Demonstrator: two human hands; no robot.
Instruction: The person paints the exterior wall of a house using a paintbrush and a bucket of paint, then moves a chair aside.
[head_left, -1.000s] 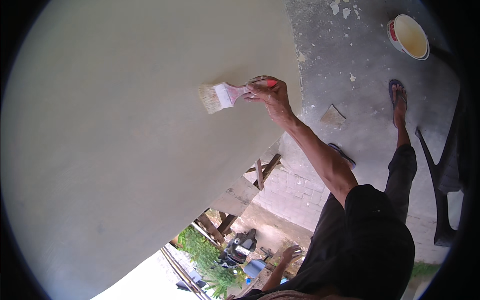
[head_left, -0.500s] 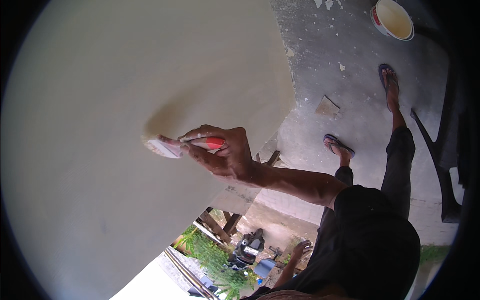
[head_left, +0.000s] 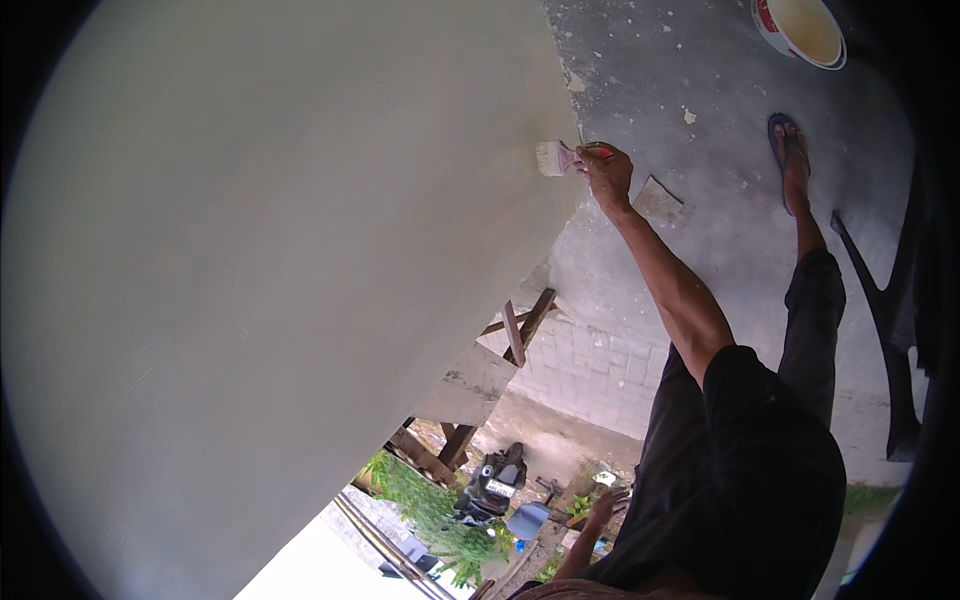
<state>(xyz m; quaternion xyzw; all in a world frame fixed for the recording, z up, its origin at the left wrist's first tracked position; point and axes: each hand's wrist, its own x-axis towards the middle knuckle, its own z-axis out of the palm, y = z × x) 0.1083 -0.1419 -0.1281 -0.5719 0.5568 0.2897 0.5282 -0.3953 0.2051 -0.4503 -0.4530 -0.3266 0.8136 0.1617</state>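
My right hand (head_left: 608, 178) grips a flat paintbrush (head_left: 552, 158) with a red and pale, paint-smeared handle, fingers closed round it. Its pale bristles lie at the smooth cream-grey wall (head_left: 300, 260), near where the wall meets the grey floor; I cannot tell whether they press on it. Paint specks show on the hand. My left hand (head_left: 603, 508) hangs at my other side, lower in the view, its fingers apart with nothing visible in them.
A white bucket (head_left: 808, 30) with pale contents stands at the upper right. A flat broken piece (head_left: 660, 198) lies on the paint-spotted floor (head_left: 720, 60). A dark plastic chair (head_left: 885, 330) is at the right. Wooden pieces (head_left: 530, 325), a motorbike (head_left: 495, 485) and plants (head_left: 425, 505) stand beyond the wall's edge.
My right hand has carried the paintbrush from mid-wall up and right to the wall's edge by the floor. A dark wet-looking patch or shadow beside the brush no longer shows. My forearm now hides one foot.
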